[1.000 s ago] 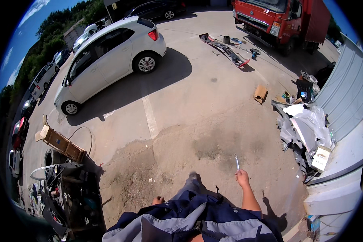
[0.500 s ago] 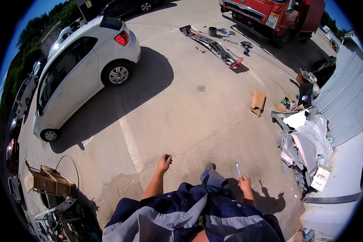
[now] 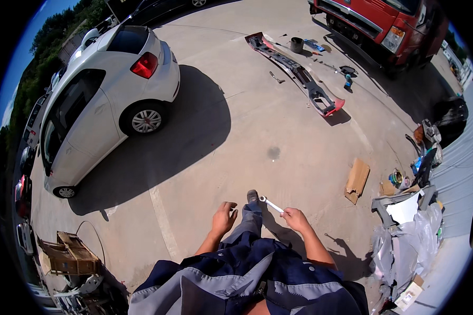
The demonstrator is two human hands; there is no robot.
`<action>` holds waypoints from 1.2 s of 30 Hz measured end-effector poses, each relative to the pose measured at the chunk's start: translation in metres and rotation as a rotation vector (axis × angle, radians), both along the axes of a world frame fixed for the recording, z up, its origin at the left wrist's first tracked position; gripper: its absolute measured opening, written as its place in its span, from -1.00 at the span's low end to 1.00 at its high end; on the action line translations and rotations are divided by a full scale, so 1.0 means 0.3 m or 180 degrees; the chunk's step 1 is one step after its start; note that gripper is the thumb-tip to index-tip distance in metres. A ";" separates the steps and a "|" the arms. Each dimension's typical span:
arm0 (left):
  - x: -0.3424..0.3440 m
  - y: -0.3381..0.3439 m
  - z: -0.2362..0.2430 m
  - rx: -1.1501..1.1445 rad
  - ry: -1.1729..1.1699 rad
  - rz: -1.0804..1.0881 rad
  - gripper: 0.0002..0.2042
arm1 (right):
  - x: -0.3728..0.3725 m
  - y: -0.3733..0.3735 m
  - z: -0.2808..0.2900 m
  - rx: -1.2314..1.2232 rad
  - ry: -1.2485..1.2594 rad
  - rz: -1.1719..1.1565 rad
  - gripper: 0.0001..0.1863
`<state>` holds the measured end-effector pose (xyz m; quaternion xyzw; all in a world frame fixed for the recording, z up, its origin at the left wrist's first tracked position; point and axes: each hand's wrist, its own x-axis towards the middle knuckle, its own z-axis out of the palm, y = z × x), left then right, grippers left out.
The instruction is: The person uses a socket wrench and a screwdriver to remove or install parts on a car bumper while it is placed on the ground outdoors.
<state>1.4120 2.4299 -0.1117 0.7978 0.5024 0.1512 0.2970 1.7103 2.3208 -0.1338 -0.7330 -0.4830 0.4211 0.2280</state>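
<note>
My right hand (image 3: pixel 295 219) is closed around the handle of a silver wrench (image 3: pixel 271 204), whose round head points forward and left. My left hand (image 3: pixel 224 218) hangs in the air in front of my body, its fingers loosely bent and apart, with nothing visible in them. Between the hands one shoe (image 3: pixel 253 196) shows on the concrete ground. Farther ahead lies a long dark bumper (image 3: pixel 299 73) with red ends, and a small metal tool (image 3: pixel 276 77) rests beside it.
A white car (image 3: pixel 100 105) stands at the left, a red truck (image 3: pixel 376 26) at the far right. Near the truck are a black bucket (image 3: pixel 296 45) and a blue power tool (image 3: pixel 348 81). Cardboard (image 3: pixel 357 181) and plastic-wrapped parts (image 3: pixel 412 241) lie right; a wooden crate (image 3: pixel 71 254) sits left.
I have stepped forward, nearer the bumper and truck. The wrench has swung up and left, toward the middle. My left hand has moved slightly right, its fingers looser.
</note>
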 end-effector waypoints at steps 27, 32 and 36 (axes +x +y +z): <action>1.738 3.250 -0.372 -0.1554 -0.1145 0.1013 -0.68 | 1.973 2.915 -0.328 0.0045 0.0491 -0.1613 -0.78; 2.114 3.725 -0.637 -0.2336 -0.1335 0.1037 -0.70 | 2.206 3.397 -0.454 -0.0170 0.0713 -0.1992 -0.80; 2.426 4.022 -0.928 -0.2892 -0.1096 0.0586 -0.69 | 2.293 3.655 -0.672 -0.0590 0.1008 -0.2208 -0.77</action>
